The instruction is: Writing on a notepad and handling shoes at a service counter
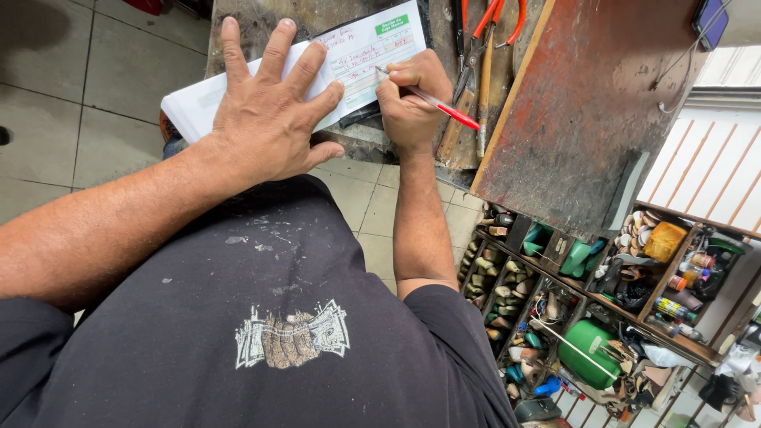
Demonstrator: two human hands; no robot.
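Left hand (265, 119) flat, fingers spread, pinning receipt pad (349, 59) on worn tabletop (317, 16). Right hand (408, 99) grip closed on red pen (440, 105), tip on paper (pad overhangs edge). Steady pressure likely prevents slipping.

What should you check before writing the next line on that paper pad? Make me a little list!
1. Pad held steady: ok. The left hand lies flat with fingers spread on the white receipt pad.
2. Pen gripped: ok. The right hand pinches the red pen.
3. Pen tip on the paper: ok. The tip sits on the printed form.
4. Room left to write: cannot tell. The right hand hides the lower part of the form.
5. Pad fully supported: not ok. Its left end sticks out past the edge of the worn workbench.
6. Tools out of the way: ok. The orange-handled pliers lie to the right, apart from the pad.
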